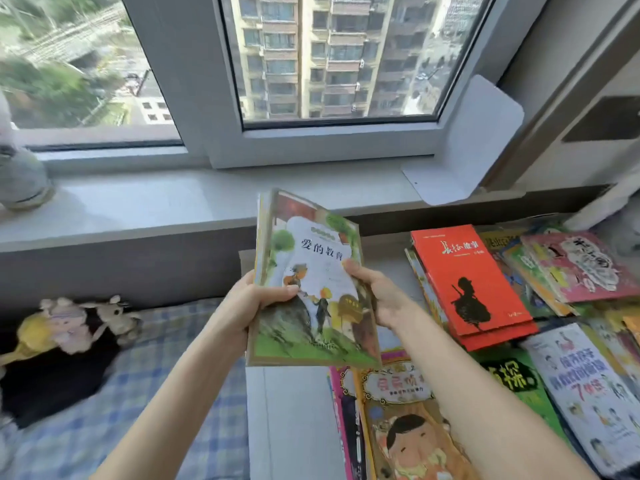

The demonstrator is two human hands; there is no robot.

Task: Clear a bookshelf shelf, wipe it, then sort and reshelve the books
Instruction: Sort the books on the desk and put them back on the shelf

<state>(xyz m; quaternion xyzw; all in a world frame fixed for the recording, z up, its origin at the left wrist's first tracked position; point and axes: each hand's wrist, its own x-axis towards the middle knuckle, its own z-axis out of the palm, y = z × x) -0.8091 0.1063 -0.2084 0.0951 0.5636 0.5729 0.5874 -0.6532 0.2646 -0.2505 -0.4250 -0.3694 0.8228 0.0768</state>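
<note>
Window (332, 57) above a pale sill (166, 199); checked bedsheet (145, 393) at lower left. Loose books (581, 386) lie flat at right, a red book (467, 271) among them. Green-covered book (311, 306), held tilted in mid-air before the sill: left hand (249, 303) grips its left edge, thumb across the cover; right hand (377, 296) pinches its right edge, other fingers hidden behind.

I see both hands, left hand (247, 303) and right hand (379, 294), gripping a green picture book (313, 289) above scattered books (519, 306).
</note>
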